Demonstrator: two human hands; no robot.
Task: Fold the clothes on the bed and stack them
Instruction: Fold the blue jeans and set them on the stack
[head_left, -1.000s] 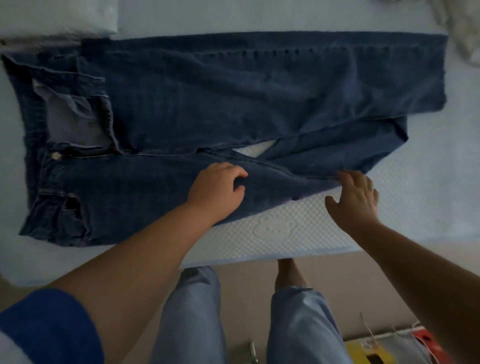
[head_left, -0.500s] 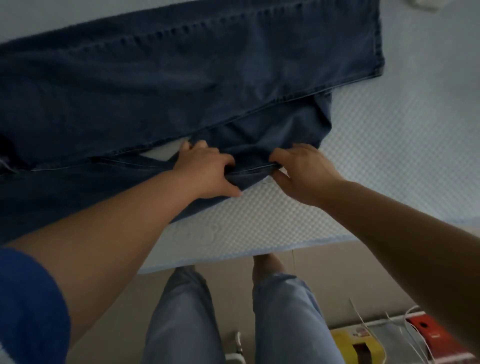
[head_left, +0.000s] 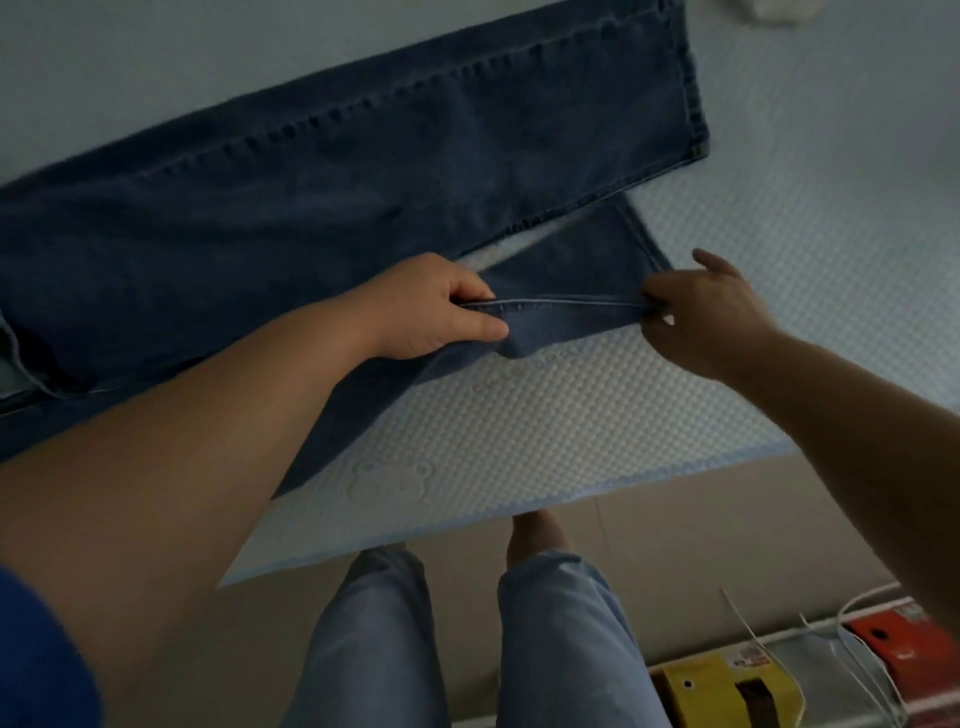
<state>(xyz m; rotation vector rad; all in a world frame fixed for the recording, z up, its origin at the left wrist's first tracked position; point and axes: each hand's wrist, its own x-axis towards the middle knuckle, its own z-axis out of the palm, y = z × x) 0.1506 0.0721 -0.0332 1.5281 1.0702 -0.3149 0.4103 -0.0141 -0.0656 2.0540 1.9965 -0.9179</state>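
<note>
Gripping the seam edge of the near leg of the jeans (head_left: 363, 171), both hands now hold denim: a second ago they were only reaching over the cloth with loose fingers, half a second ago they had closed on the seam close together, and now they are drawn apart along it. Left hand (head_left: 431, 312) pinches the seam between thumb and curled fingers; right hand (head_left: 701, 312) pinches the same seam nearer the hem, one finger sticking out loose. Seam between the two hands is pulled into a straight taut line and lifted slightly off the bed (head_left: 597, 415). Far leg of the jeans lies flat beyond the near leg, hem toward the right; waistband end runs out of view past the left forearm. Judgement: grip is established, so the near leg can next be carried over onto the far leg for the lengthwise fold; folding is only starting, nothing stacked yet. Bed cover is a dimpled white sheet with an embossed bear outline, on the person's side of the jeans. Writing: a yellow box (head_left: 727, 691) and a red box (head_left: 904, 644) on the floor below the bed edge carry small print, too blurred to read; no brand legible on the jeans
</note>
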